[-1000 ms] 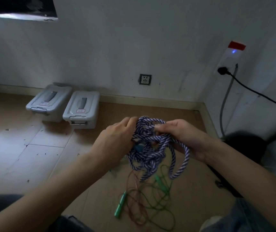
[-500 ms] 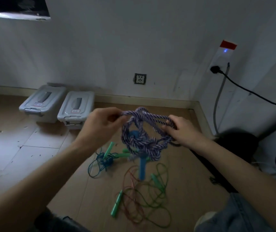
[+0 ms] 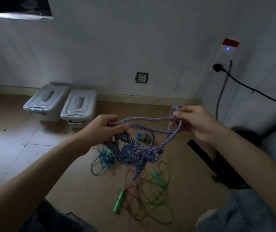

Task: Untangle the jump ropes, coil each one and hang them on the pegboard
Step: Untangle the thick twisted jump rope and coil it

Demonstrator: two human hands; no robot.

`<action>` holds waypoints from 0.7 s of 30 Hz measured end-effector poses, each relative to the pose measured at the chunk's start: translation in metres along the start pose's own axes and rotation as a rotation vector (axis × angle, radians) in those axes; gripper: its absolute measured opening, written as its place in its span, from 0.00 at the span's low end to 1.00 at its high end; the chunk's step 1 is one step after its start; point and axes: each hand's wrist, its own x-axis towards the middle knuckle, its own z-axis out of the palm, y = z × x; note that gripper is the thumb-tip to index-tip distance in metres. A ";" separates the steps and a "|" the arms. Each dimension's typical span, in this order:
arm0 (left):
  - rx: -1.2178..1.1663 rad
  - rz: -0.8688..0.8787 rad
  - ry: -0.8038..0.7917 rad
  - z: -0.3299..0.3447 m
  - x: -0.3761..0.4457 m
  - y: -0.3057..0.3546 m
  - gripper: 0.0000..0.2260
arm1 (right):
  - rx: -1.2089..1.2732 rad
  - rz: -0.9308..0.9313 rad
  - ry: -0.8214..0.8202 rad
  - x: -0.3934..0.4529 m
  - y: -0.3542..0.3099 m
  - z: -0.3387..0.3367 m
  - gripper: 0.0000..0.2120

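Purple-white rope (image 3: pixel 139 152) stretches sideways between both hands — left hand (image 3: pixel 106 127) grips one strand, right hand (image 3: pixel 195 121) pinches another — knot sagging below; green rope (image 3: pixel 144 195) and blue rope (image 3: pixel 103 159) tangled on the floor (image 3: pixel 184 173) beneath.

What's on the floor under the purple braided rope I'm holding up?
Below the purple braided rope lie a green jump rope, thin reddish cord tangled through it, and a blue rope. The knot covers part of the floor.
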 end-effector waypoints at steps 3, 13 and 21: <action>-0.352 0.021 0.182 -0.010 0.002 0.007 0.08 | -0.647 -0.004 0.113 0.002 0.022 -0.001 0.07; -0.834 0.068 0.146 -0.009 0.002 0.016 0.12 | -0.817 -0.320 -0.523 -0.035 0.008 0.046 0.31; -0.787 -0.260 0.273 -0.024 0.008 0.009 0.09 | -0.380 -0.205 -0.206 -0.022 0.005 0.043 0.12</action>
